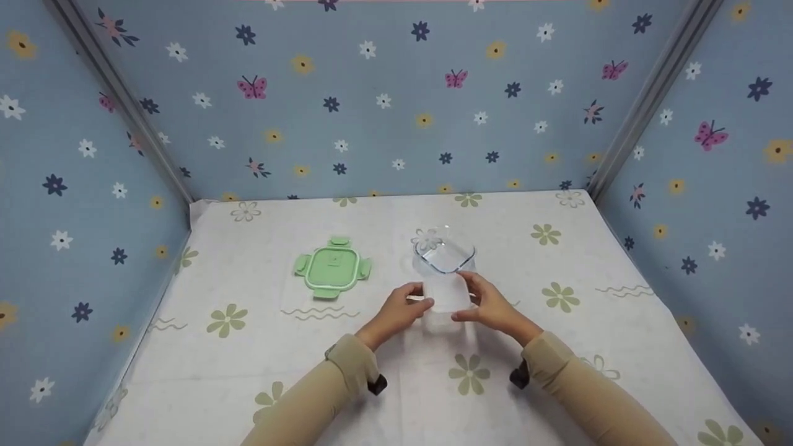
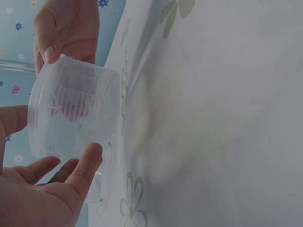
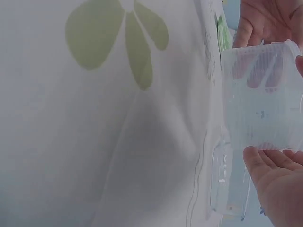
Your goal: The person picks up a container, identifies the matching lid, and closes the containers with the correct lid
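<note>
A small translucent plastic box [image 1: 447, 297] with a whitish lid stands between my two hands, near the middle of the table. My left hand [image 1: 401, 308] holds its left side, with the thumb at the near edge of the lid. On the opposite side my right hand [image 1: 494, 305] grips it, thumb toward the front and fingers toward the back. Ribbed walls show on the plastic box [image 2: 78, 106] in the left wrist view. Just behind it sits an open, clear glass container [image 1: 445, 254] with rounded corners, partly overlapped by the box.
Left of the hands lies a green lid [image 1: 332, 269] with flaps on its four sides. A white cloth [image 1: 217, 378] printed with green flowers covers the table. Patterned blue panels [image 1: 384, 80] rise at the back and both sides, with metal posts [image 1: 657, 93] in the corners.
</note>
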Tool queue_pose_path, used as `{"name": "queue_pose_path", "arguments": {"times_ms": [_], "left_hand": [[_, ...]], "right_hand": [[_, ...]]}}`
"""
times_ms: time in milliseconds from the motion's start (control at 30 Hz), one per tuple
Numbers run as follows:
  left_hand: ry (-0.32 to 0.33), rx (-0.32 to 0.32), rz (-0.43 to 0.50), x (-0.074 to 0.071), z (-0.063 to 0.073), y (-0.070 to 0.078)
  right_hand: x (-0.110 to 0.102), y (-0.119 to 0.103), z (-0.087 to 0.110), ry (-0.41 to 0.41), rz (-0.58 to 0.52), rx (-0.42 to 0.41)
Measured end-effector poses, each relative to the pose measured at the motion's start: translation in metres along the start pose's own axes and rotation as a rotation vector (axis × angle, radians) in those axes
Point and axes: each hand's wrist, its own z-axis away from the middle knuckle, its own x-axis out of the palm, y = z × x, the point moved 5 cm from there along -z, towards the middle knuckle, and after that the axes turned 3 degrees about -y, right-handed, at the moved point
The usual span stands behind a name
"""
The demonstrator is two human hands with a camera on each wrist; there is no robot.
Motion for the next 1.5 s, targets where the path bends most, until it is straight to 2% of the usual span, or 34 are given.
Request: {"name": "queue_pose_path", "arguments": {"times_ms": [333,600,933,1300,1500], "left_hand": [[0.009,0.015,0.046,0.018,-0.007,0.008],[0.009,0.036,0.045,0.031,-0.016,0.014],[0.032,0.045,0.059,0.047,-0.027,0.016],[-0.003,0.065,0.086,0.06,-0.032,0.022],[0.003,0.061,0.087,0.068,-0.039,0.026]], "right_hand": [[-0.023,0.009,0.003,0.046,0.025,0.023],[-0.04,0.011,0.006,0.072,0.032,0.014],[-0.055,0.019,0.008,0.113,0.08,0.104],[-0.072,0.024,0.011,0.129,0.061,0.083],[-0.081,0.028,0.013,0.119,0.059,0.093]]}}
